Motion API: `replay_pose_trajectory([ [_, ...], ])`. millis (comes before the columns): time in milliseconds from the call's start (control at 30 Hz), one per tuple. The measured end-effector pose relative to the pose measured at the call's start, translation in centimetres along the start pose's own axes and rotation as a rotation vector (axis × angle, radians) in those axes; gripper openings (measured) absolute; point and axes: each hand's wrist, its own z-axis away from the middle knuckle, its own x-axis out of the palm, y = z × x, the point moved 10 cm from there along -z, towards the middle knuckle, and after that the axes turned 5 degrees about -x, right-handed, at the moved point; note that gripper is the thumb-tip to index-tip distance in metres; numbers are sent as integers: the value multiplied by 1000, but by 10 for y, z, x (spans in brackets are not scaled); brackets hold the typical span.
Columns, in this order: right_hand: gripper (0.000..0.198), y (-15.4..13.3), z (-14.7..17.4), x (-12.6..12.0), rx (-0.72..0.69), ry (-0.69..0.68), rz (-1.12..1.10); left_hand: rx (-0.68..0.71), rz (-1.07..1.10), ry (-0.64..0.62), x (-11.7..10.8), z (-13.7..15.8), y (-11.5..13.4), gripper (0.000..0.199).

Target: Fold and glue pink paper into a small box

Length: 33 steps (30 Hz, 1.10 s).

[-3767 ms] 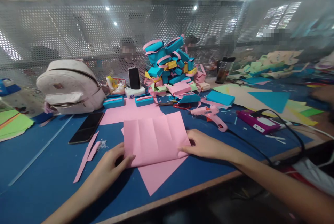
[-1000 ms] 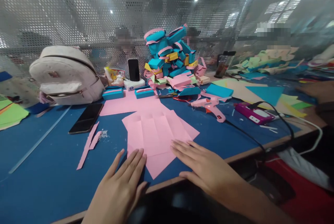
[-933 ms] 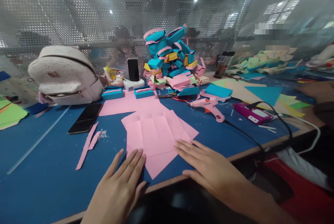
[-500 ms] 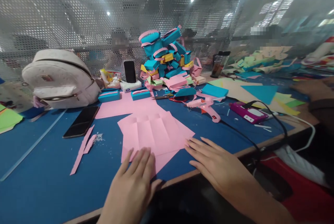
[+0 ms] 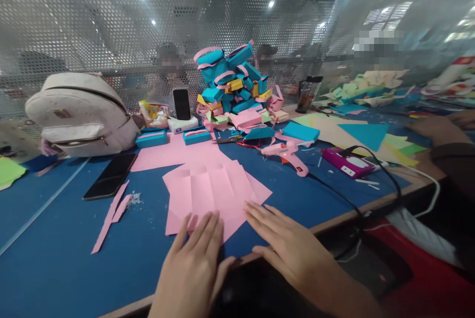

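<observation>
A pink paper sheet (image 5: 211, 189) with several upright creases lies in front of me, over another pink sheet whose corners stick out below it. My left hand (image 5: 196, 253) rests flat on the near edge, fingers stretched out. At the right side of the paper, my right hand (image 5: 284, 236) lies with its fingers extended and fingertips on the sheet. Neither hand grasps anything. Beyond the creased sheet is a further pink sheet (image 5: 152, 156). A pink glue gun (image 5: 287, 155) lies to the right of the papers, its cord running toward the table's edge.
A heap of blue and pink paper boxes (image 5: 237, 85) stands at the back. Left are a white backpack (image 5: 81, 115), a black phone (image 5: 111, 175) and pink paper strips (image 5: 109, 219). Right are a purple power strip (image 5: 345, 162), coloured sheets and another person's arm (image 5: 430, 127).
My right hand has slid left along the paper's right side, closer to my left hand. My left hand stays flat at the near edge. The view has shifted slightly.
</observation>
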Motion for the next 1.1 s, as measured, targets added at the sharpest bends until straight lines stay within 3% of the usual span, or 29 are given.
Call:
replay_pose_trajectory([
  [233, 41, 8, 9, -8, 10, 91, 62, 46, -190, 0, -33, 33, -40, 45],
  [400, 39, 13, 13, -16, 32, 150, 116, 58, -238, 9, -45, 34, -44, 44],
  [767, 40, 25, 11, -37, 113, 218, 162, 106, -299, 11, -40, 49, -46, 41],
  [900, 34, 49, -3, -50, 265, 321, 104, 10, -254, 8, -39, 40, -58, 40],
  [1100, 45, 56, -24, -35, 262, 286, -42, -113, -102, -52, -21, 26, -75, 40],
])
